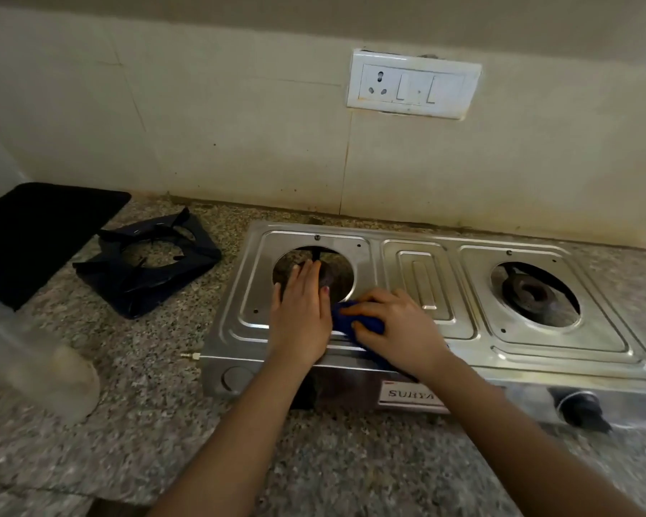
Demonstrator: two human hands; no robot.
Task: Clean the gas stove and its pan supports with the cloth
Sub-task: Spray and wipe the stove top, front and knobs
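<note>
Head view: the left grip (301,311) lies flat with fingers straight on the gas stove (418,278), over the near edge of its left burner opening, and holds nothing. Just beside it, the right grip (392,326) curls over the bunched blue cloth (351,319), pressing it on the steel top. The pan supports (146,263) sit stacked on the tabletop (165,404), left of the stove.

Stainless steel 2-burner gas stove (418,278) sits on speckled granite countertop (146,367). Left hand (301,315) lies flat, fingers straight, over the left burner opening. Right hand (396,326) grips a blue cloth (355,320) against the stove top, just beside the left hand. Right burner (530,292) exposed. 2 black pan supports (146,263) lie stacked on the countertop, left of the stove. Switch-and-socket plate (413,83) on the wall behind.
</note>
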